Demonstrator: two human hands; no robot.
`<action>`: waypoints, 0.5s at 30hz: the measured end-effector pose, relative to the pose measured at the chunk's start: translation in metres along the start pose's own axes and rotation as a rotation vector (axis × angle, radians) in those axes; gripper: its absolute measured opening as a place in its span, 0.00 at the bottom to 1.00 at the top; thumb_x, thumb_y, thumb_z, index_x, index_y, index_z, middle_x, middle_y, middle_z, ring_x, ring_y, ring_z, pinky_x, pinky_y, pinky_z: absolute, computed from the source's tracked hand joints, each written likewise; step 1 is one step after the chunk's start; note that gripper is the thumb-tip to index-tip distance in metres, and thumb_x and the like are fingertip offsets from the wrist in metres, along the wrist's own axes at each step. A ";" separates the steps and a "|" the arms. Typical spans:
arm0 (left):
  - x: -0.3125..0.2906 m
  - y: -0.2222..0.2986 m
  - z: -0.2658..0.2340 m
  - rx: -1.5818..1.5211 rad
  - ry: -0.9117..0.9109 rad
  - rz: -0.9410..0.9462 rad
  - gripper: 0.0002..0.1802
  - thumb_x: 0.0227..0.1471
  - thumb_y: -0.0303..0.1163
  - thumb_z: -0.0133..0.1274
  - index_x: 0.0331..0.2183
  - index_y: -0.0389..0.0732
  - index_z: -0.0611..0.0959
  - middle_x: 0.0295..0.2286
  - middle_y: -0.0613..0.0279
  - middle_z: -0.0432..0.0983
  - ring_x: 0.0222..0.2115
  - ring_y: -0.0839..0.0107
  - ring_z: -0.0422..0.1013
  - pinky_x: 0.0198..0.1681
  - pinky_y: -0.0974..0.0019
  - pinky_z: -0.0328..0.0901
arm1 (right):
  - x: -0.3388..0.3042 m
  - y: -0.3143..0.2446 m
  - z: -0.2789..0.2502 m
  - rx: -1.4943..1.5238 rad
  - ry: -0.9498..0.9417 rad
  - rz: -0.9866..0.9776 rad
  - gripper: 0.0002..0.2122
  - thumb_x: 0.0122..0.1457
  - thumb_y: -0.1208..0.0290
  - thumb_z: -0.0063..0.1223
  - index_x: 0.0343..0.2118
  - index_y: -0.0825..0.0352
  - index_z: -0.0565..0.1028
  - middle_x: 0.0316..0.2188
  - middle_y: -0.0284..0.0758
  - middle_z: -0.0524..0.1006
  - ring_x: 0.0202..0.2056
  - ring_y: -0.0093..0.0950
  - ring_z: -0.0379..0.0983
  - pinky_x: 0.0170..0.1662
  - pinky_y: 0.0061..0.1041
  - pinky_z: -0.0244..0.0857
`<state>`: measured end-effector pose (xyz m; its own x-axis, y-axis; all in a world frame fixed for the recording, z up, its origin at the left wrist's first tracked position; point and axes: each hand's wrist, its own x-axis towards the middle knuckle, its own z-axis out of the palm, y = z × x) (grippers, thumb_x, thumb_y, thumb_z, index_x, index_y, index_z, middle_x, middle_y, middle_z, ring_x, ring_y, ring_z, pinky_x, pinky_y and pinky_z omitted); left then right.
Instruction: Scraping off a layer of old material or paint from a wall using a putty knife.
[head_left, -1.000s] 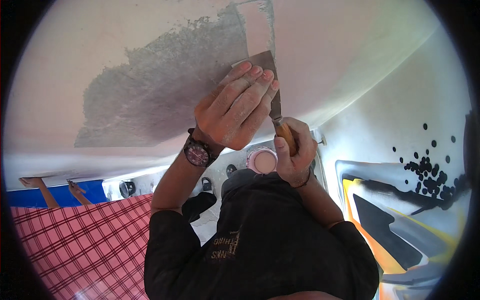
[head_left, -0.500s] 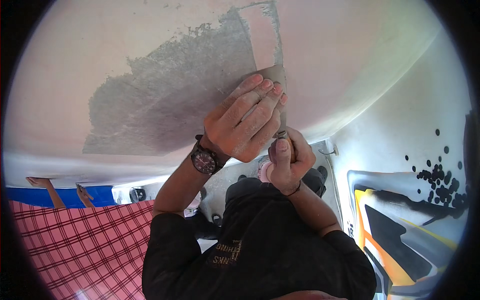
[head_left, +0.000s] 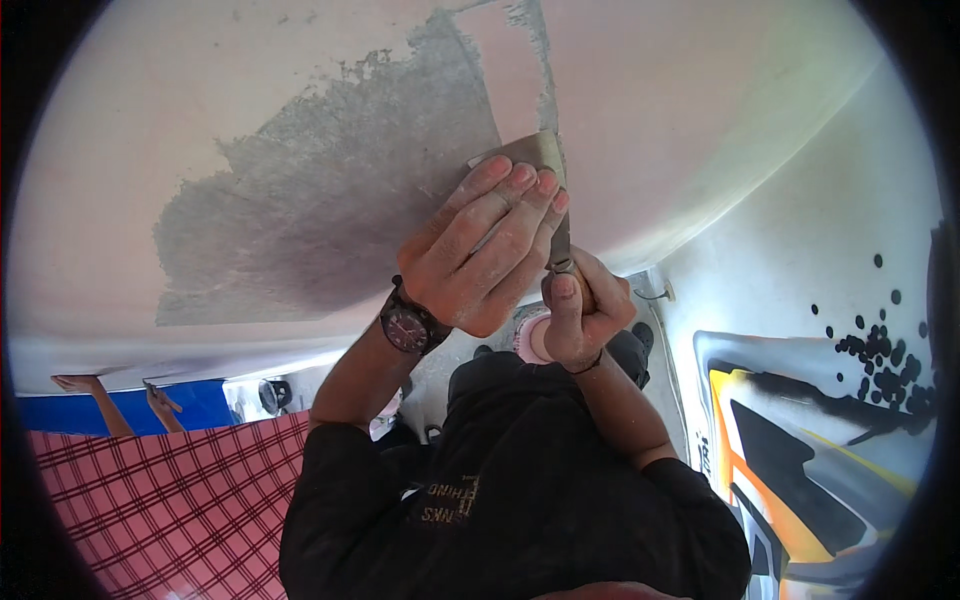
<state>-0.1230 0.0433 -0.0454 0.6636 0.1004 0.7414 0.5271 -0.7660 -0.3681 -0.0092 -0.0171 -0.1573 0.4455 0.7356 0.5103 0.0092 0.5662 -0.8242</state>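
Observation:
A scraper point(head_left: 545, 150) with a broad, flat metal blade and a wooden handle lies against the pale pinkish surface point(head_left: 640, 130) above me. My right hand point(head_left: 585, 315) is wrapped round its handle, thumb along the near side. Over the blade lies my left hand point(head_left: 485, 240), fingers stretched out nearly side by side and pressing on it; the thumb is hidden. Left of the blade spreads a rough-edged grey patch point(head_left: 330, 180). A paler strip point(head_left: 510, 80) with grey ragged borders runs beyond the blade's far edge.
At the left, a person in a red plaid shirt point(head_left: 170, 490) raises both hands point(head_left: 165, 405) to the same surface. A painted wall point(head_left: 820, 300) stands to the right. Below my right hand is a round pink object point(head_left: 533, 336), partly hidden. A cable point(head_left: 665, 330) runs along the floor's edge.
Both hands and the scraper have shifted slightly left in the picture, as has the grey patch. More of the blade shows beyond my left fingertips. The grip on the handle stays the same.

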 end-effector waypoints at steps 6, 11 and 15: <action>0.003 -0.006 0.000 -0.005 0.046 0.038 0.10 0.46 0.28 0.56 0.32 0.36 0.88 0.37 0.59 0.82 0.41 0.66 0.77 0.50 0.60 0.75 | 0.001 -0.012 -0.001 -0.018 -0.014 0.017 0.11 0.55 0.74 0.58 0.38 0.76 0.78 0.23 0.41 0.79 0.22 0.31 0.77 0.29 0.23 0.68; 0.016 -0.006 0.001 0.032 0.088 0.046 0.09 0.45 0.27 0.57 0.31 0.36 0.88 0.37 0.59 0.82 0.40 0.67 0.77 0.50 0.61 0.75 | 0.008 -0.021 -0.001 0.081 -0.013 0.081 0.11 0.56 0.75 0.57 0.38 0.78 0.77 0.24 0.43 0.79 0.24 0.30 0.78 0.30 0.23 0.68; 0.014 0.004 0.001 -0.006 0.079 0.003 0.08 0.44 0.26 0.59 0.30 0.36 0.88 0.36 0.59 0.82 0.40 0.67 0.78 0.50 0.61 0.75 | 0.008 -0.034 -0.013 0.026 -0.032 0.097 0.10 0.56 0.76 0.57 0.38 0.78 0.77 0.24 0.43 0.79 0.24 0.30 0.78 0.31 0.22 0.68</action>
<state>-0.1114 0.0423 -0.0370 0.6209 0.0477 0.7824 0.5220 -0.7698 -0.3673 0.0059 -0.0357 -0.1283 0.4143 0.7986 0.4365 -0.0560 0.5010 -0.8636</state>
